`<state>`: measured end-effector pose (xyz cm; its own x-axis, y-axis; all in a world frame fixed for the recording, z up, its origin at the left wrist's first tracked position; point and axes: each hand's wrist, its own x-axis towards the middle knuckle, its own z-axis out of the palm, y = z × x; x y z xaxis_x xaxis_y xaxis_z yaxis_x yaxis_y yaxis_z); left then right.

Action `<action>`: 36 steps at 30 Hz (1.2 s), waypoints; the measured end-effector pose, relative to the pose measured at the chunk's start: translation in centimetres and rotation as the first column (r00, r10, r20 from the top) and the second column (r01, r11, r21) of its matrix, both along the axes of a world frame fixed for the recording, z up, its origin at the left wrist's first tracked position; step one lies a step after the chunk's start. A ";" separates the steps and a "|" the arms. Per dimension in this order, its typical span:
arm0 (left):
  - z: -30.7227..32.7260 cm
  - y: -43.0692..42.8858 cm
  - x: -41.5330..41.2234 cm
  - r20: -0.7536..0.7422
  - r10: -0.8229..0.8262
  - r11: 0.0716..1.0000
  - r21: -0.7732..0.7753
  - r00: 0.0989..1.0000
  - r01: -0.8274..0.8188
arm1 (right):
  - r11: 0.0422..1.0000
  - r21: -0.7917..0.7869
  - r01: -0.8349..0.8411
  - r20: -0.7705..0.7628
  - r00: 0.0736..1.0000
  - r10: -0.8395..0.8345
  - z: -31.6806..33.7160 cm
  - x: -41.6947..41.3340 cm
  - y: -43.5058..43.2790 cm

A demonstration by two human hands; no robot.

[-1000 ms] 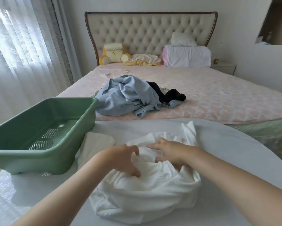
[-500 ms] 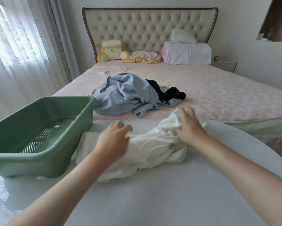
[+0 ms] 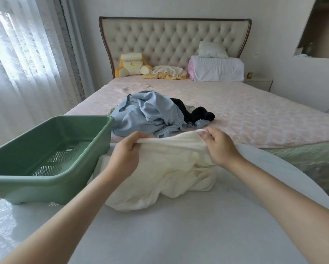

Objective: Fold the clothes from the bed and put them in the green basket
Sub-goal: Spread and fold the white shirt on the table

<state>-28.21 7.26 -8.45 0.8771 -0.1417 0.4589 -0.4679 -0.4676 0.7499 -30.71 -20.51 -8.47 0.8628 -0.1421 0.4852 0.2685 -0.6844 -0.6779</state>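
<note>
While I am standing at the white table (image 3: 179, 237), I am holding a white garment (image 3: 165, 174) up by its top edge with both hands. My left hand (image 3: 125, 152) is pinching this edge at the ten o'clock side of the cloth, with the fingers curling over the fabric. My right hand (image 3: 219, 147) is pinching the same edge at the two o'clock side, with the thumb and the bent fingers closing on it. Between the two hands the edge is stretching almost straight. The rest of the garment is hanging down from it and lying crumpled on the table, at twelve o'clock from me.

The green basket (image 3: 51, 184) is standing on the table at ten o'clock from me, just beside the garment. Its bottom with small holes is showing. A flat part of the white cloth is reaching to the near right corner of the basket, and I cannot tell if they are touching.

Behind the table, at twelve o'clock, the bed (image 3: 264, 119) is showing its pink cover. Near its foot edge a blue garment (image 3: 146, 115) is lying in a heap, and a black garment (image 3: 197, 113) is lying against it at its three o'clock side. At the head of the bed a yellow toy (image 3: 130, 64) is leaning at eleven o'clock and white pillows (image 3: 217, 68) are lying at one o'clock. A pale curtain (image 3: 22, 63) is hanging at nine o'clock.
</note>
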 end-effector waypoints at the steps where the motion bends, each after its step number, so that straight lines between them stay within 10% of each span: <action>1: 0.9 0.1 -0.4 -0.025 -0.066 0.995 -0.078 0.998 0.064 | 0.999 0.008 -0.040 -0.016 0.999 0.040 1.5 -0.5 0.3; 3: 2.9 0.4 -1.5 -0.256 -0.264 0.957 -0.192 0.930 0.218 | 0.971 0.025 -0.238 -0.296 0.926 0.235 3.9 -1.9 0.3; 7: 3.8 2.4 -3.7 -0.850 -0.205 0.760 0.174 0.486 0.626 | 0.845 0.091 -0.527 -0.942 0.229 0.244 5.3 -5.7 0.4; 9: 2.7 2.2 -4.3 -0.925 -0.255 0.630 0.062 0.282 0.774 | 0.824 0.051 -0.564 -0.962 0.193 0.192 4.4 -6.2 0.8; 13: -0.6 0.6 -2.9 -0.504 -0.210 0.829 0.362 0.838 0.426 | 0.931 -0.199 -0.307 -0.581 0.802 0.140 0.7 -4.7 2.4; 15: -2.2 0.5 -1.9 -0.257 -0.057 0.825 0.531 0.965 0.190 | 0.882 -0.358 -0.306 -0.402 0.903 0.149 -1.2 -4.2 3.7; 20: -4.7 1.8 -0.3 -0.423 0.067 0.671 0.689 0.904 0.273 | 0.724 -0.490 -0.485 -0.595 0.794 0.129 -4.6 -3.0 4.7; 29: -5.4 0.8 2.5 -0.421 0.176 0.581 0.774 0.890 0.252 | 0.643 -0.627 -0.440 -0.493 0.863 0.110 0.0 -3.4 3.6; 33: -5.4 -0.6 2.9 -0.360 0.151 0.586 0.782 0.921 0.210 | 0.640 -0.500 -0.583 -0.730 0.681 0.050 0.9 -4.1 4.5; 36: -5.0 -1.3 3.4 -0.253 0.134 0.817 0.576 0.958 0.038 | 0.664 -0.274 -0.696 -0.898 0.433 0.084 2.0 -4.2 5.0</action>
<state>-24.82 5.99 -13.43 0.9653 -0.2558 0.0530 -0.2531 -0.8657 0.4319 -34.87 -15.50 -6.49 0.7505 0.3383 -0.5677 0.2039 -0.9357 -0.2880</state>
